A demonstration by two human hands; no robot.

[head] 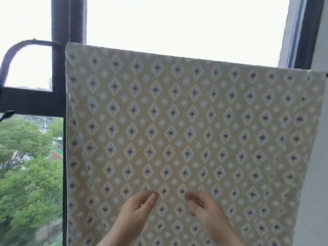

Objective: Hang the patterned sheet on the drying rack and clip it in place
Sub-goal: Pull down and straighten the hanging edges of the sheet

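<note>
Hanging flat, patterned sheet looked light, soft, limp; judged best pinched along top edge for clipping. Left hand and right hand: fingers loosely curled, gripping nothing.

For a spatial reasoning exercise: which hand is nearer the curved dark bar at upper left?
Left. The left hand lies below and right of the curved dark bar; the right hand lies farther right.

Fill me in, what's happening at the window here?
A person is hanging a patterned sheet in front of the window. It drapes flat from its top edge. The left hand and right hand hover before its lower middle, fingers loosely curled, nothing visible in them. No clip shows yet.
</note>
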